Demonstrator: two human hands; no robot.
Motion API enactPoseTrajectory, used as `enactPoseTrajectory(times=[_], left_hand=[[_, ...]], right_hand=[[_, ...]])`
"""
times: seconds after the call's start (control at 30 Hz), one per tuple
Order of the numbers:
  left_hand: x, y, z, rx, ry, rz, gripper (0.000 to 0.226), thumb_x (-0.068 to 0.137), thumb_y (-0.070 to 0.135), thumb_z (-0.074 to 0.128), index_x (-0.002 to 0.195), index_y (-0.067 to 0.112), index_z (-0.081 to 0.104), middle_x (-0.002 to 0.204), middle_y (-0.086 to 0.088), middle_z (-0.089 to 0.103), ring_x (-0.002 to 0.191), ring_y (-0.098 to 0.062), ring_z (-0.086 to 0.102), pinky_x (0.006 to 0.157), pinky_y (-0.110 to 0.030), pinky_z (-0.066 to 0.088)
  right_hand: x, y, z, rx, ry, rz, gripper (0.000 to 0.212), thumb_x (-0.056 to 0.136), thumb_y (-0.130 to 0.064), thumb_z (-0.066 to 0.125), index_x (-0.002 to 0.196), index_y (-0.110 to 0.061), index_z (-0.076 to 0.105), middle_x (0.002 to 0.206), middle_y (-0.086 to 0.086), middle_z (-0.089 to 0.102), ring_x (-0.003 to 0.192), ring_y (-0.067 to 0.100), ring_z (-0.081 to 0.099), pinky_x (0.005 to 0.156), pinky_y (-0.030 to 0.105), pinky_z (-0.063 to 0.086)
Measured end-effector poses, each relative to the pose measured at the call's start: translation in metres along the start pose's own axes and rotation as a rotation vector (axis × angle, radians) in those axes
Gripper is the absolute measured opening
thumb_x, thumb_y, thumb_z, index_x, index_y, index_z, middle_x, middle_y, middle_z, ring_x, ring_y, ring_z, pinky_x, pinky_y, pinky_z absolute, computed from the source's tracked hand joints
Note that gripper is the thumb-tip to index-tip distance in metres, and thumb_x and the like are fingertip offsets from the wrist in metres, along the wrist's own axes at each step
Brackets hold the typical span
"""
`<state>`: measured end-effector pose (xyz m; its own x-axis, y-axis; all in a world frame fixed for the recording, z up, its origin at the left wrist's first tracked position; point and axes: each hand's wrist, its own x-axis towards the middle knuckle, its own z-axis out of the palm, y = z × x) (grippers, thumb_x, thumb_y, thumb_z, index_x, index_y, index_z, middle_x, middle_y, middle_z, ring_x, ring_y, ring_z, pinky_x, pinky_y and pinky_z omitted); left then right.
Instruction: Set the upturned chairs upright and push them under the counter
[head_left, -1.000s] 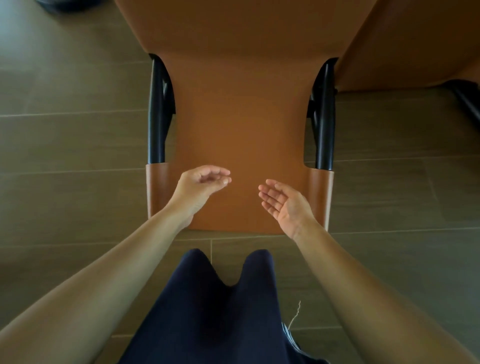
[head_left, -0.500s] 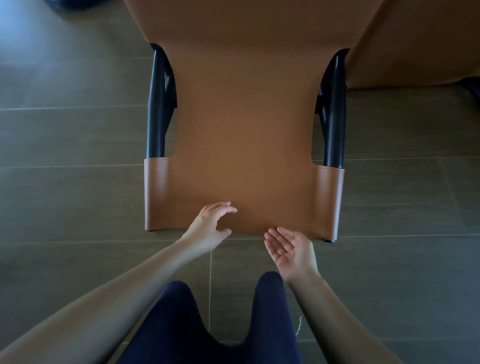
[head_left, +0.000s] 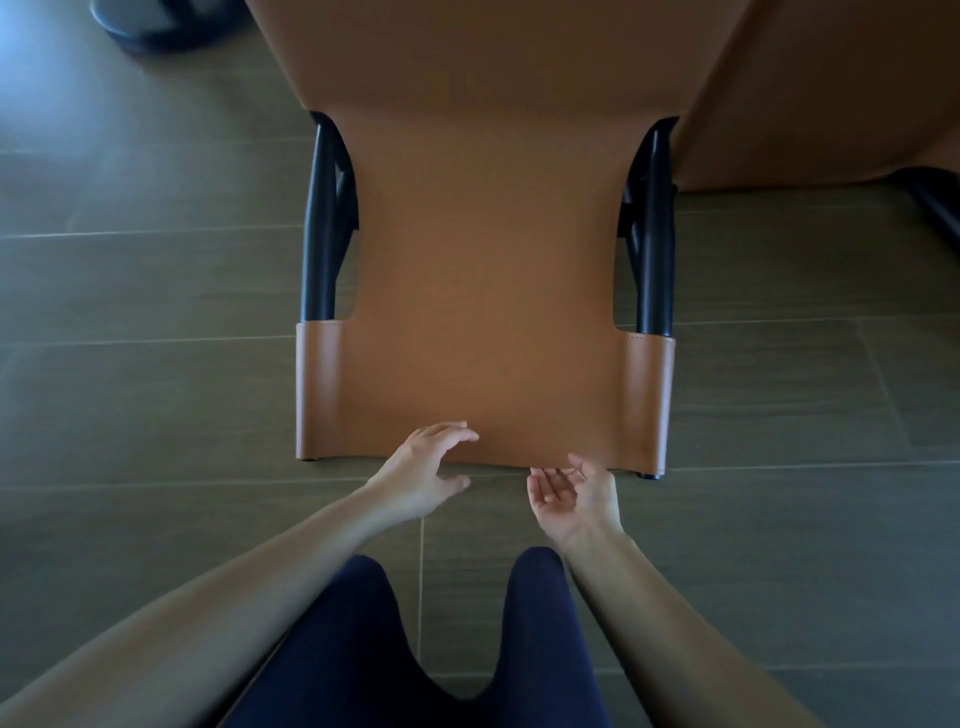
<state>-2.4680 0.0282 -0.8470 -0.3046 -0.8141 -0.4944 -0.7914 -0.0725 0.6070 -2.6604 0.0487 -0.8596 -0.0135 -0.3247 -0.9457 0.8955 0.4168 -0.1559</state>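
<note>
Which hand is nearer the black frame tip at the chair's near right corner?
Right. The right hand sits palm up just left of the black frame tip, at the chair's leather edge; the left hand reaches over that edge farther left, near its middle.

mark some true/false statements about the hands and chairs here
1. The tan leather chair with black metal frame lies tipped on the grey tiled floor. True.
2. The left hand grips a black frame tube. False: its fingers are spread open at the leather's near edge.
3. The right hand is palm up and holds nothing. True.
4. Only one chair is in view. False: a second tan chair shows at upper right.
</note>
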Motion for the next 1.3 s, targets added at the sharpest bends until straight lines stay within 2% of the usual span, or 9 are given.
enactPoseTrajectory(times=[0.07,0.13,0.43,0.6,0.7,0.8,0.97,1.13,1.3], left_hand=[[-0.001,0.001,0.000,0.013,0.000,0.004,0.056,0.090,0.020,0.065,0.140,0.032,0.043,0.154,0.014,0.029,0.142,-0.008,0.023,0.114,-0.029,0.020],[-0.001,0.003,-0.001,0.033,-0.002,0.011,0.056,0.091,0.019,0.064,0.141,0.032,0.041,0.155,0.014,0.028,0.142,-0.008,0.022,0.114,-0.029,0.020],[0.000,0.012,0.000,0.076,-0.010,0.057,0.062,0.093,0.020,0.061,0.147,0.033,0.033,0.159,0.014,0.018,0.146,-0.007,0.014,0.119,-0.032,0.016],[0.000,0.010,-0.001,0.140,0.019,0.085,0.065,0.093,0.019,0.061,0.149,0.031,0.029,0.160,0.014,0.014,0.147,-0.006,0.008,0.118,-0.030,0.013],[-0.003,0.011,-0.003,0.288,0.084,0.121,0.068,0.094,0.020,0.059,0.151,0.031,0.023,0.161,0.014,0.008,0.148,-0.006,0.003,0.119,-0.036,0.013],[-0.015,0.016,-0.013,0.447,0.209,0.246,0.068,0.095,0.016,0.055,0.153,0.030,0.021,0.162,0.010,0.008,0.149,-0.010,0.004,0.118,-0.033,0.011],[-0.038,0.049,-0.044,0.453,0.388,0.278,0.061,0.096,0.005,0.051,0.150,0.023,0.031,0.160,0.001,0.019,0.148,-0.017,0.015,0.120,-0.034,0.004],[-0.062,0.094,-0.087,0.285,0.514,0.242,0.050,0.094,-0.001,0.053,0.142,0.011,0.046,0.151,-0.010,0.039,0.144,-0.026,0.030,0.121,-0.043,0.016],[-0.074,0.134,-0.143,0.421,0.435,0.175,0.062,0.098,-0.001,0.042,0.153,0.021,0.023,0.160,-0.002,0.020,0.149,-0.017,0.013,0.121,-0.032,0.003]], right_hand=[[-0.004,-0.001,0.008,0.025,-0.011,0.018,0.006,0.096,-0.009,0.050,0.092,-0.005,0.048,0.129,0.020,0.048,0.126,0.035,0.049,0.110,0.046,0.038],[-0.007,-0.002,0.013,0.019,-0.012,0.021,0.006,0.098,-0.006,0.045,0.097,-0.002,0.049,0.136,0.021,0.047,0.132,0.036,0.044,0.114,0.048,0.032],[-0.018,-0.004,0.022,0.019,-0.005,0.013,0.019,0.100,0.002,0.032,0.093,0.002,0.050,0.134,0.024,0.054,0.122,0.035,0.055,0.108,0.048,0.041],[-0.027,-0.004,0.026,-0.041,0.018,-0.008,0.036,0.097,0.006,0.028,0.127,0.007,0.048,0.134,0.024,0.055,0.120,0.035,0.057,0.101,0.046,0.047],[-0.041,-0.007,0.031,-0.060,0.009,-0.023,0.032,0.096,0.007,0.029,0.120,0.003,0.050,0.132,0.022,0.057,0.117,0.034,0.059,0.092,0.045,0.050],[-0.067,-0.012,0.040,-0.058,-0.018,-0.034,0.021,0.096,0.007,0.031,0.101,0.004,0.051,0.130,0.023,0.057,0.116,0.034,0.059,0.087,0.045,0.050],[-0.123,-0.025,0.067,-0.019,-0.032,-0.029,0.020,0.100,0.002,0.030,0.102,0.004,0.050,0.129,0.022,0.058,0.118,0.035,0.058,0.095,0.049,0.048],[-0.185,-0.038,0.102,0.017,-0.029,-0.032,0.019,0.103,-0.009,0.035,0.111,0.000,0.050,0.119,0.017,0.062,0.112,0.033,0.062,0.099,0.048,0.048],[-0.241,-0.056,0.143,0.017,-0.013,-0.035,0.019,0.104,-0.012,0.037,0.117,-0.003,0.048,0.119,0.016,0.061,0.112,0.032,0.061,0.100,0.048,0.047]])
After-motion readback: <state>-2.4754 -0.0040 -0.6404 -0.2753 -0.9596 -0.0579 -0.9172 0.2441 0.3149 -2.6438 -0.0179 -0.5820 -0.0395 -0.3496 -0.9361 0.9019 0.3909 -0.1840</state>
